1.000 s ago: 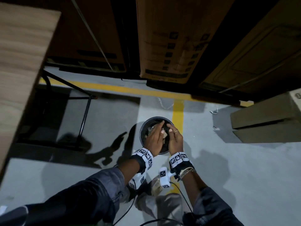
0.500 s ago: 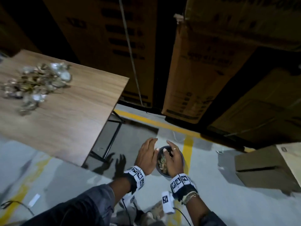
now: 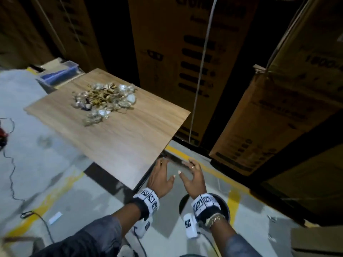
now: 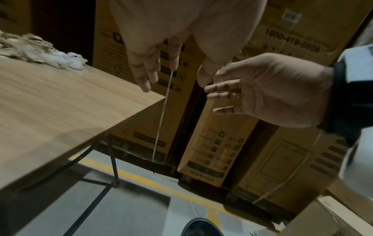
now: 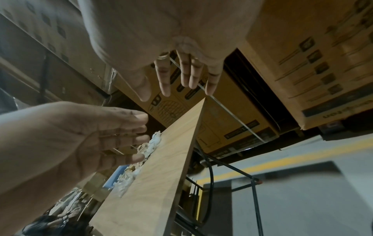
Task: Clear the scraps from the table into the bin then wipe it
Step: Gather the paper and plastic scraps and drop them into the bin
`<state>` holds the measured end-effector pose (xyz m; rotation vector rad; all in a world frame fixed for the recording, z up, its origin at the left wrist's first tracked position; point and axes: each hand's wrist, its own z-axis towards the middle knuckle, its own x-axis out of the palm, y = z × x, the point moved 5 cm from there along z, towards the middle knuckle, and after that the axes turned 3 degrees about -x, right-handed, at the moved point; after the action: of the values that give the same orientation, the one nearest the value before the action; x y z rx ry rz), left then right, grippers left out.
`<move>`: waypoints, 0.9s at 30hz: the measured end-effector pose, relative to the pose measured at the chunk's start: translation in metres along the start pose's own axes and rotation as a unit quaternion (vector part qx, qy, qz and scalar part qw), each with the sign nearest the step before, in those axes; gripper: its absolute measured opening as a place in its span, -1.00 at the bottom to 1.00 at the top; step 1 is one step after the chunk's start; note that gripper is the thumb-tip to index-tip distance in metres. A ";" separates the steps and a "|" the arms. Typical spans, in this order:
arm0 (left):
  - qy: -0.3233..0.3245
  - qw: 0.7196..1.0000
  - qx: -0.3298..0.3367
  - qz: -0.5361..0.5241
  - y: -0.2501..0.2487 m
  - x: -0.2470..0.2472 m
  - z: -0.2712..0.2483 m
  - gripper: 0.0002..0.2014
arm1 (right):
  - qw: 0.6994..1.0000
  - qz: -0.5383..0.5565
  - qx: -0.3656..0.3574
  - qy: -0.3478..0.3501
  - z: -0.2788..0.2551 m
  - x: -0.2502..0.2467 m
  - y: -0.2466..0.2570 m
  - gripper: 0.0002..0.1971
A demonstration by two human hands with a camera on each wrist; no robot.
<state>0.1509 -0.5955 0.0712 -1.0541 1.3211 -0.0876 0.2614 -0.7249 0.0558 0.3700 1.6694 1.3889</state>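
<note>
A pile of pale and brown scraps (image 3: 104, 98) lies on the far part of the wooden table (image 3: 120, 141). Both hands hover in the air just off the table's near right corner, palms facing each other. My left hand (image 3: 166, 169) is open and holds nothing. So is my right hand (image 3: 187, 169), which wears a ring. The round dark bin (image 3: 226, 210) stands on the floor below my right wrist, mostly hidden by it. The left wrist view shows the scraps (image 4: 40, 52), the right hand (image 4: 252, 95) and the bin's rim (image 4: 201, 226). The right wrist view shows the left hand (image 5: 80, 135) in front of the scraps (image 5: 137, 167).
Tall cardboard boxes (image 3: 176, 62) stand close behind the table and to the right. A blue plastic crate (image 3: 59, 73) sits beyond the table's far corner. Cables (image 3: 11, 164) trail over the grey floor on the left. A low cardboard box (image 3: 315, 240) lies at the lower right.
Both hands have come up out of the bin, spread and empty, and moved toward the table's corner. The view has swung up from the bin to the table.
</note>
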 end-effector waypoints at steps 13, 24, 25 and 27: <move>-0.006 0.999 0.001 -0.044 0.137 -0.150 0.055 -0.42 | 1.000 0.020 0.002 -0.010 0.069 0.193 0.100 -0.61; -0.061 0.997 -0.031 -0.045 0.217 -0.238 0.096 -0.38 | 0.997 0.077 -0.011 0.007 0.119 0.301 0.152 -0.50; -0.065 0.996 -0.030 -0.045 0.219 -0.244 0.103 -0.38 | 0.997 0.079 -0.013 0.009 0.127 0.305 0.152 -0.50; -0.068 0.997 -0.024 -0.034 0.224 -0.253 0.116 -0.39 | 0.997 0.079 -0.011 0.010 0.144 0.314 0.152 -0.49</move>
<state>0.0549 -0.2522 0.0963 -1.1277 1.1686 -0.0342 0.1559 -0.3631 0.0588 0.4866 1.6698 1.5296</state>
